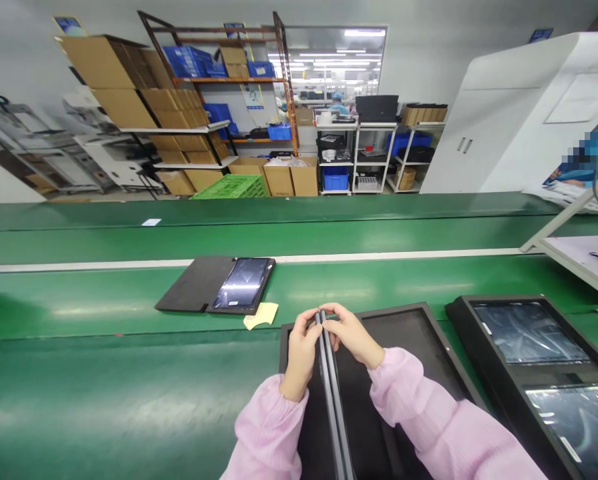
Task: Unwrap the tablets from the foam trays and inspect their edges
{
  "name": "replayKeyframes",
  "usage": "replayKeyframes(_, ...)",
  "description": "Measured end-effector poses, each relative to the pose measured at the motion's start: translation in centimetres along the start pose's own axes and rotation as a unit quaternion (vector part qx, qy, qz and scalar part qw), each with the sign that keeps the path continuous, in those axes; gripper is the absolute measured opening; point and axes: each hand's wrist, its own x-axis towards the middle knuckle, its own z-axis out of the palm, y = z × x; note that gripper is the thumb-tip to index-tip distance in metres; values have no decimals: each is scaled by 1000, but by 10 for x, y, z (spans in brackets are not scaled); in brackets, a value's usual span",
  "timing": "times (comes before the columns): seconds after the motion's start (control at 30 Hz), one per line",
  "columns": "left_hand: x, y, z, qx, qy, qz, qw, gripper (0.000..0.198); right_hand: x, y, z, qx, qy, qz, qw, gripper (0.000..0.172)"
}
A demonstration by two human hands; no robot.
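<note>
The left hand (301,357) and right hand (353,335) were closed in firm grips on the far end of the folded dark case (333,400), its long axis running near to far between them.

Slim dark tablet folio (335,400), seen edge-on: two thin grey-black panels, almost parallel, meeting at far end, slightly parted toward near end. Pinched at far end between left hand (301,352) and right hand (351,333), above black tray (403,320).
</note>
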Motion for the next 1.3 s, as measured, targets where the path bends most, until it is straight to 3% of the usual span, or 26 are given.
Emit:
replayKeyframes(0.43,3,2,-6,-1,-50,4,999,26,-5,3,-2,33,-15,-5,999,33)
replayKeyframes(0.7,1,8,-6,-19,-47,-16,999,29,-7,0,0,17,-20,8,1000,34)
replayKeyframes(0.9,-4,11,-11,-70,-118,6,990,46,-15,-7,-4,25,-58,29,998,51)
replayKeyframes(1.3,-4,9,-13,-73,-142,2,987,48,-14,-3,-11,8,-88,15,996,56)
